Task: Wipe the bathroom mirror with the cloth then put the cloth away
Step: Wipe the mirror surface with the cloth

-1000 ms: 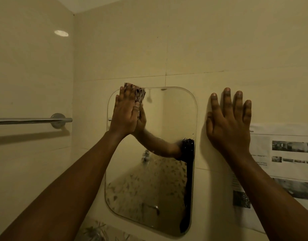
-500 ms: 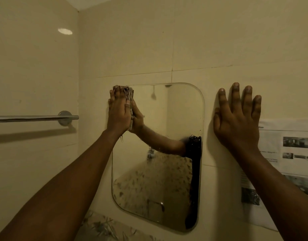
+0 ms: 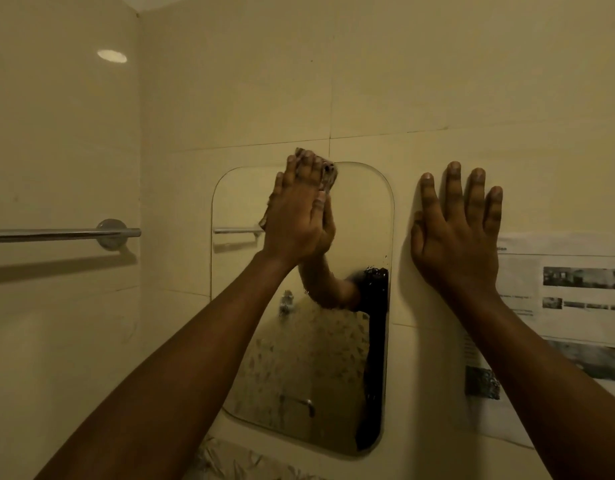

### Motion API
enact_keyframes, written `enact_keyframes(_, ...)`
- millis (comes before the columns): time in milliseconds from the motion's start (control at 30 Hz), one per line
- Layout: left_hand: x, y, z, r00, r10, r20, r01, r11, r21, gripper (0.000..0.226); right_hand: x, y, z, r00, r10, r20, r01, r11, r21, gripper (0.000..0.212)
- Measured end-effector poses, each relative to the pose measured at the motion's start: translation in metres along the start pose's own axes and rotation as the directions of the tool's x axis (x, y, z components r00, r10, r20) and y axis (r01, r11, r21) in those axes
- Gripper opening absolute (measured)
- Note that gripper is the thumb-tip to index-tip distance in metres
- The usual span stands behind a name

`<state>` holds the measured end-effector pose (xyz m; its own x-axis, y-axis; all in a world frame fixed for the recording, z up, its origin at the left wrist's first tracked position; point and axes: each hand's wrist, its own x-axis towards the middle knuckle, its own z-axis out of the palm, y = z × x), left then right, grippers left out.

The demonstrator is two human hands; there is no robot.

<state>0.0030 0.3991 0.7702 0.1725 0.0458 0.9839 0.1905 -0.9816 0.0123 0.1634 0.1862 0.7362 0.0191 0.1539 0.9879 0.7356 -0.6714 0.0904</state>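
Observation:
A rounded rectangular mirror hangs on the tiled wall in front of me. My left hand presses a folded patterned cloth flat against the mirror's top edge, fingers straight; only the cloth's upper and right edges show past the fingers. My right hand lies flat on the wall tile just right of the mirror, fingers spread. The mirror reflects my left forearm and a dark shape lower right.
A chrome towel bar runs along the left wall at hand height. A printed paper sheet is stuck to the wall at the right, under my right forearm. A patterned surface shows below the mirror.
My left hand has slid the cloth rightward along the mirror's top, from the upper left corner toward the middle. My right hand has stayed on the wall.

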Motion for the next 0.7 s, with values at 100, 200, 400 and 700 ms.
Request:
enact_keyframes(100,-0.002,0.023,0.003,0.987,0.144,0.073,-0.146,0.989,0.025,0.065,0.0,0.0,0.0,1.0,-0.004,-0.004,0.004,1.0,0.006,0.068)
enact_keyframes(200,-0.002,0.036,0.004,0.972,0.195,0.134,-0.206,0.976,0.07,0.066,0.001,0.0,0.002,1.0,-0.005,-0.001,0.005,1.0,-0.003,0.068)
enact_keyframes(400,-0.008,0.036,0.002,0.947,0.269,0.178,-0.293,0.947,0.13,0.065,-0.002,0.002,0.003,0.984,-0.178,0.025,0.179,0.984,-0.022,0.067)
enact_keyframes(700,-0.034,0.042,0.009,0.93,0.288,0.229,-0.318,0.942,0.11,0.076,-0.001,0.002,0.002,0.972,-0.234,0.026,0.235,0.971,-0.05,0.065)
